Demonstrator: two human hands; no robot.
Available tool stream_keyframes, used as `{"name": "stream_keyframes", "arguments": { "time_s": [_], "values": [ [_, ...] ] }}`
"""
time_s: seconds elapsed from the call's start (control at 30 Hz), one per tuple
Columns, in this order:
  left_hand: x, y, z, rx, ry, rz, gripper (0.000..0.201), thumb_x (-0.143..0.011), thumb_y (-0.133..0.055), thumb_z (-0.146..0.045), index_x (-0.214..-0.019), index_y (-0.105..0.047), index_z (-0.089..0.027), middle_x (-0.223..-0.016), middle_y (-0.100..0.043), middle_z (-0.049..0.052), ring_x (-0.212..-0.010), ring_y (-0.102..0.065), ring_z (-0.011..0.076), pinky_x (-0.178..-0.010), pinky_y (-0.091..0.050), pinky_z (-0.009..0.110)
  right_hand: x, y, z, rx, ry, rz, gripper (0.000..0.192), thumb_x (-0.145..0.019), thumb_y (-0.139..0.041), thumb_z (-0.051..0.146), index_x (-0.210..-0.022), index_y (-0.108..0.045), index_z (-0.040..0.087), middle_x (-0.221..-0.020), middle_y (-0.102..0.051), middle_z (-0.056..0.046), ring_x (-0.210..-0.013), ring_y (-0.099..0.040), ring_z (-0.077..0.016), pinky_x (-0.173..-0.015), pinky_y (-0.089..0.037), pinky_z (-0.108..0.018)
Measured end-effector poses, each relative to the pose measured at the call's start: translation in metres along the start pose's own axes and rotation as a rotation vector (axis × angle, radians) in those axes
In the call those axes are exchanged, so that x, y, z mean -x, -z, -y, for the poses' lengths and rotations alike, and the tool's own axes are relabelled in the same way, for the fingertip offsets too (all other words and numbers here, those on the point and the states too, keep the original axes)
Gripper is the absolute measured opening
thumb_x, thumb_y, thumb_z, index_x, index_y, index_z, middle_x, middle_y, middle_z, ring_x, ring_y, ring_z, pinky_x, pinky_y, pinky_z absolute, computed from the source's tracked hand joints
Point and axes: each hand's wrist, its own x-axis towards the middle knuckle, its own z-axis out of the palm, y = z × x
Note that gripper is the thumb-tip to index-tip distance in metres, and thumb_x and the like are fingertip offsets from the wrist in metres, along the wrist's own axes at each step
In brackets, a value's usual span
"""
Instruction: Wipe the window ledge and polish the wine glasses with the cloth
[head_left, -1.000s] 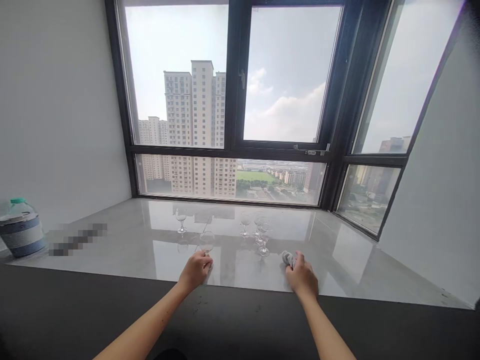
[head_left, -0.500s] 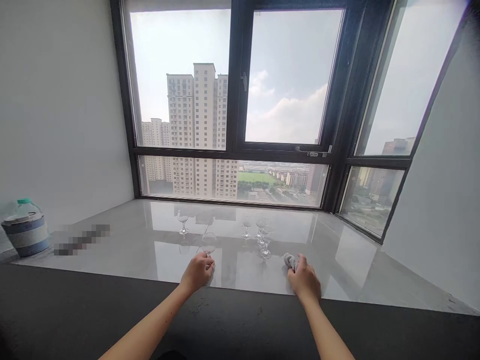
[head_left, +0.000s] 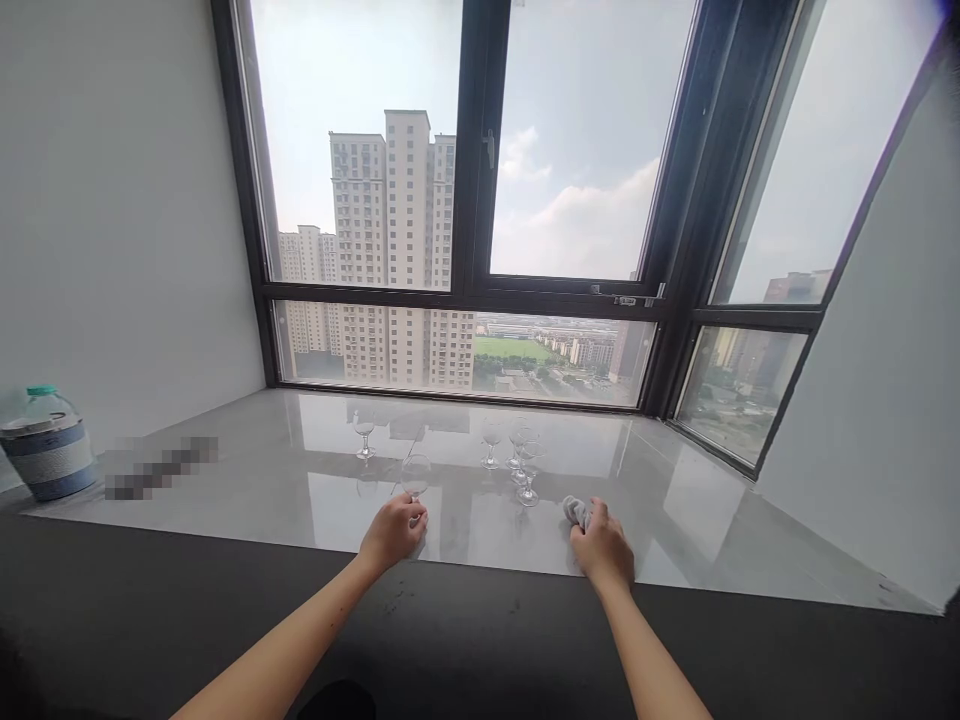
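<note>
Left hand (head_left: 391, 532): fingers curled round the stem of a wine glass (head_left: 415, 476), low on the grey sill (head_left: 225, 480); grip closed on the stem, bowl standing clear above the knuckles.
Right hand (head_left: 602, 549): palm down on the sill, fingers closed over a small grey cloth (head_left: 576, 511); the cloth bunches out at 11 o'clock from the knuckles.
Held glass, position: at 1 o'clock of the left hand, touching it; at 9 o'clock of the right hand, well apart from it.
Held glass, look: clear, stemmed, rounded bowl, upright; foot hidden by the fingers.
Cloth, look: crumpled, grey, lying on the sill surface.
Glass cluster (head_left: 523, 458): clear stemmed glasses standing close together, between the two hands and beyond them, at 11 o'clock of the right hand; exact count hard to read because they overlap.
Lone glass (head_left: 364, 432): upright, at 11 o'clock of the left hand, farther back.
Sill: glossy, reflects the window frame.
Jug (head_left: 46, 442): far at 9 o'clock, green cap, blue and white band, against the wall.
</note>
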Motion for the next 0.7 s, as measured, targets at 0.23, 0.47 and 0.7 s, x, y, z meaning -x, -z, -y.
{"name": "stream_keyframes", "arguments": {
  "time_s": [0.23,0.47,0.7],
  "values": [
    [0.0011,-0.0004,0.0005,0.004,-0.001,-0.009,0.026,-0.088,-0.047,-0.024,-0.077,-0.07,-0.019,-0.09,-0.065,0.01,-0.088,-0.063,0.021,-0.077,-0.046,0.03,-0.0006,-0.0021,-0.001,0.018,0.012,-0.017,0.048,-0.085,-0.043,0.024,-0.133,-0.039,0.015,-0.113,-0.06,-0.013,-0.108,-0.056,-0.0243,-0.082,-0.042,-0.033],
    [0.0022,-0.0014,0.002,0.003,0.013,0.006,0.026,-0.088,-0.046,-0.027,-0.081,-0.071,-0.021,-0.096,-0.067,0.011,-0.107,-0.061,0.0242,-0.083,-0.048,0.031,-0.0005,-0.0011,-0.0007,0.02,0.019,-0.004,0.048,-0.086,-0.042,0.024,-0.133,-0.038,0.015,-0.116,-0.06,-0.013,-0.109,-0.054,-0.025,-0.083,-0.042,-0.034],
    [0.0016,-0.0012,0.0007,0.012,0.007,-0.014,0.025,-0.087,-0.047,-0.025,-0.08,-0.07,-0.02,-0.091,-0.067,0.01,-0.095,-0.064,0.0231,-0.08,-0.048,0.031,-0.0015,-0.0029,-0.0015,0.011,0.01,0.001,0.048,-0.085,-0.043,0.022,-0.133,-0.039,0.016,-0.119,-0.059,-0.013,-0.111,-0.054,-0.0244,-0.086,-0.042,-0.034]
  ]
}}
